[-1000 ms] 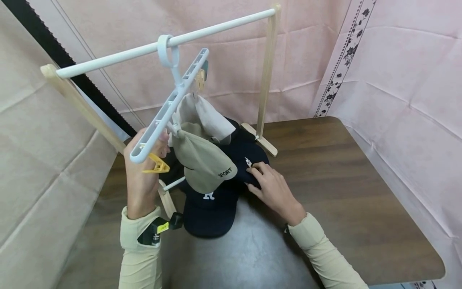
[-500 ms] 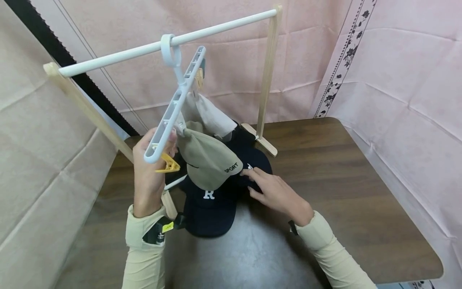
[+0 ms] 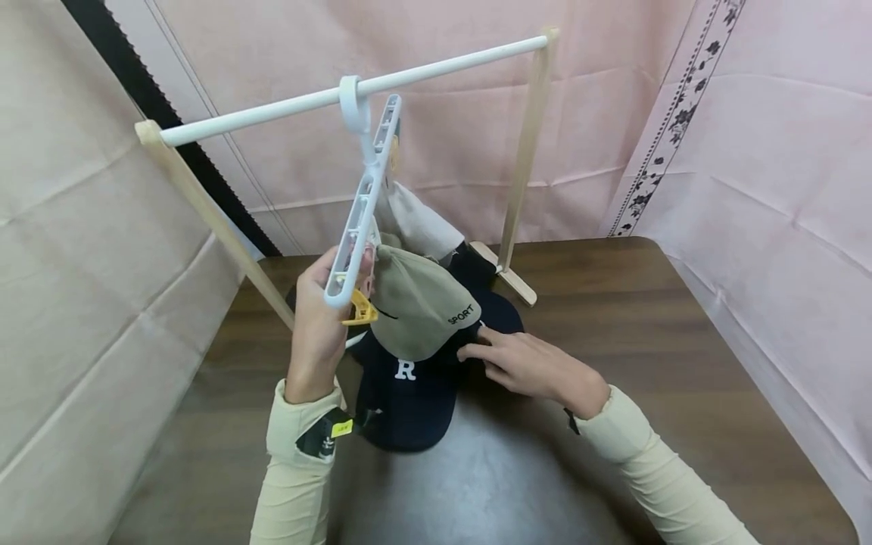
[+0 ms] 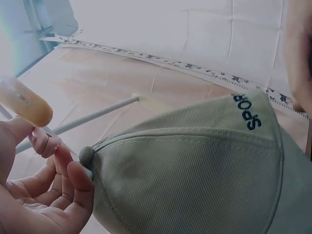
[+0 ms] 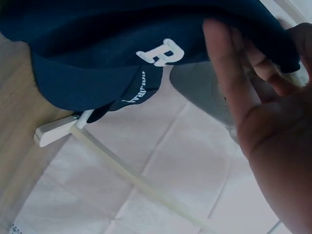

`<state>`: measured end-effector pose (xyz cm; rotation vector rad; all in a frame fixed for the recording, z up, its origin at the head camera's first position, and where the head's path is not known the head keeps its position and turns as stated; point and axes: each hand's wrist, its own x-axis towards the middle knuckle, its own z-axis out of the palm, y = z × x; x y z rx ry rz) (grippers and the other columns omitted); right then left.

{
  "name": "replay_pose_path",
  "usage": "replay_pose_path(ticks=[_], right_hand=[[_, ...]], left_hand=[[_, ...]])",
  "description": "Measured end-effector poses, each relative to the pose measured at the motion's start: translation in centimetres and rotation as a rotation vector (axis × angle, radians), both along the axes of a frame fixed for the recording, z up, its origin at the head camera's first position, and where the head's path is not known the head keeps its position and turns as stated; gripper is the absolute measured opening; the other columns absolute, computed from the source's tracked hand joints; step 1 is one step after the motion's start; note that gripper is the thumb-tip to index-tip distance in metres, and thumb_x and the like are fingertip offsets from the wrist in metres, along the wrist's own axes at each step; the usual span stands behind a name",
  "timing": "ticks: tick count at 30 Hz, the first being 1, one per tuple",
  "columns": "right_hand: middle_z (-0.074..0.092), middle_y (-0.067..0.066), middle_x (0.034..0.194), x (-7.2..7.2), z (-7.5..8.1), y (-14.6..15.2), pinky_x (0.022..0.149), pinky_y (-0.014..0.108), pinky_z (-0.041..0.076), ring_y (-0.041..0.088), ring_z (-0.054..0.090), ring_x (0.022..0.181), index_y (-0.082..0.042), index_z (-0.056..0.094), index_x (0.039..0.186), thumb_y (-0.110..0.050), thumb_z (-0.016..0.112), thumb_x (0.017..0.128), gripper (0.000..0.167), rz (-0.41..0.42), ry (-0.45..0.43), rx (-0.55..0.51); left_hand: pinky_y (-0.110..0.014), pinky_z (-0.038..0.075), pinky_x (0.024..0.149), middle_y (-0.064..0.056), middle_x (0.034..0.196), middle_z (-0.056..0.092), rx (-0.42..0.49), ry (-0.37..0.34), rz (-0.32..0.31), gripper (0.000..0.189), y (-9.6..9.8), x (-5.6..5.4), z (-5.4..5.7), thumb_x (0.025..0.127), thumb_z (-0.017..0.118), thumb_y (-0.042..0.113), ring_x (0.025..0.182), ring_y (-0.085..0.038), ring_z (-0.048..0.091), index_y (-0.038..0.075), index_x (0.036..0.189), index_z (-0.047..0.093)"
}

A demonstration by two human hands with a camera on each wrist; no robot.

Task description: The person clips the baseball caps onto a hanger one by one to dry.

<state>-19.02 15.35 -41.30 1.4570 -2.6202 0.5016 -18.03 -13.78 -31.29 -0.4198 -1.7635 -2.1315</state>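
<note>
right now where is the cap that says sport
In the head view, the khaki SPORT cap is near the middle, between the left hand and right hand, just above the white R of the navy cap.

Here I am, facing pink cloth (image 3: 463,144) that hangs creased across the back, with paler cloth (image 3: 95,318) draped to my left! A black strip (image 3: 126,68) slants down between them, and over to my right runs a white band (image 3: 681,121) of dark flowers. Below me, the brown wood-grain table (image 3: 613,333) rounds off at its far corner, a soft sheen (image 3: 470,484) glowing nearest me!
</note>
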Motion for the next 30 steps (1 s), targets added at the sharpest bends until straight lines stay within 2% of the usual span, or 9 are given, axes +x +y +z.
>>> replay_pose_path(ticks=[3, 7, 11, 15, 17, 20, 23, 25, 30], right_hand=[[0.052, -0.003, 0.104, 0.0, 0.3, -0.2, 0.061, 0.022, 0.043, 0.007, 0.042, 0.06, -0.025, 0.068, 0.126, -0.002, 0.056, 0.1, 0.037, 0.03, -0.035, 0.042], [0.053, -0.01, 0.102, 0.1, 0.9, -0.3, 0.072, 0.025, 0.049, 0.007, 0.053, 0.075, -0.023, 0.068, 0.115, -0.006, 0.054, 0.103, 0.025, 0.048, -0.146, 0.007], [0.059, -0.015, 0.107, 0.1, 1.7, 0.1, 0.081, 0.028, 0.051, 0.007, 0.058, 0.088, -0.021, 0.067, 0.112, -0.005, 0.045, 0.103, 0.028, 0.033, -0.276, -0.039], [0.065, -0.01, 0.117, -0.1, 2.3, 0.9, 0.08, 0.031, 0.056, 0.006, 0.062, 0.087, -0.022, 0.068, 0.118, 0.003, 0.039, 0.103, 0.042, 0.059, -0.426, -0.054], [0.065, -0.005, 0.119, -0.1, 2.7, 1.3, 0.076, 0.033, 0.06, 0.008, 0.065, 0.082, -0.023, 0.067, 0.121, 0.009, 0.038, 0.103, 0.046, 0.078, -0.506, -0.058], [0.065, 0.0, 0.111, -0.2, 3.4, 1.7, 0.072, 0.035, 0.062, 0.008, 0.067, 0.076, -0.02, 0.065, 0.125, 0.014, 0.039, 0.101, 0.049, 0.091, -0.565, -0.061], [0.064, -0.002, 0.096, -0.2, 4.4, 2.1, 0.072, 0.031, 0.06, 0.006, 0.064, 0.073, -0.02, 0.064, 0.126, 0.012, 0.044, 0.101, 0.046, 0.068, -0.516, -0.043], [0.064, -0.004, 0.09, -0.2, 5.1, 2.4, 0.073, 0.028, 0.056, 0.004, 0.061, 0.073, -0.021, 0.064, 0.126, 0.008, 0.05, 0.102, 0.041, 0.049, -0.445, -0.034], [0.07, -0.012, 0.103, -0.3, 6.5, 3.0, 0.081, 0.03, 0.055, 0.002, 0.061, 0.086, -0.023, 0.067, 0.125, -0.003, 0.066, 0.103, 0.029, 0.026, -0.213, -0.038]], left_hand=[[-0.024, 0.046, 0.062, -0.003, 0.075, 0.056, 0.016, -0.021, -0.001, 0.018, -0.2, 0.2, -0.2, 0.101, 0.074, 0.019, 0.068, -0.016, 0.051, 0.004, 0.091, 0.07], [-0.025, 0.05, 0.065, -0.002, 0.079, 0.059, 0.038, -0.036, 0.0, 0.014, -0.4, 0.4, -0.3, 0.102, 0.068, 0.009, 0.072, -0.014, 0.054, 0.01, 0.088, 0.072], [-0.026, 0.052, 0.069, -0.003, 0.089, 0.061, 0.019, -0.056, -0.018, 0.008, -0.3, 0.4, -0.2, 0.102, 0.069, 0.011, 0.079, -0.016, 0.056, 0.006, 0.102, 0.076], [-0.026, 0.053, 0.073, -0.005, 0.099, 0.064, -0.009, -0.078, -0.034, 0.021, -0.1, 0.5, -0.1, 0.103, 0.069, 0.013, 0.085, -0.016, 0.056, -0.001, 0.119, 0.073], [-0.025, 0.053, 0.075, -0.006, 0.104, 0.065, -0.018, -0.087, -0.044, 0.026, -0.1, 0.5, -0.1, 0.104, 0.068, 0.013, 0.088, -0.016, 0.057, -0.002, 0.125, 0.071], [-0.025, 0.053, 0.075, -0.005, 0.106, 0.063, -0.027, -0.093, -0.055, 0.029, 0.0, 0.5, 0.0, 0.104, 0.068, 0.015, 0.089, -0.016, 0.056, -0.003, 0.127, 0.069], [-0.026, 0.052, 0.074, -0.004, 0.102, 0.062, -0.024, -0.088, -0.062, 0.029, 0.0, 0.5, 0.1, 0.104, 0.069, 0.018, 0.087, -0.016, 0.055, -0.003, 0.125, 0.07], [-0.026, 0.052, 0.074, -0.003, 0.099, 0.062, -0.015, -0.084, -0.068, 0.027, 0.1, 0.5, 0.1, 0.104, 0.069, 0.018, 0.085, -0.016, 0.055, -0.001, 0.122, 0.071], [-0.024, 0.052, 0.072, -0.002, 0.093, 0.061, 0.037, -0.083, -0.111, 0.016, 0.2, 0.5, 0.2, 0.106, 0.063, 0.014, 0.082, -0.014, 0.057, 0.005, 0.116, 0.074]])
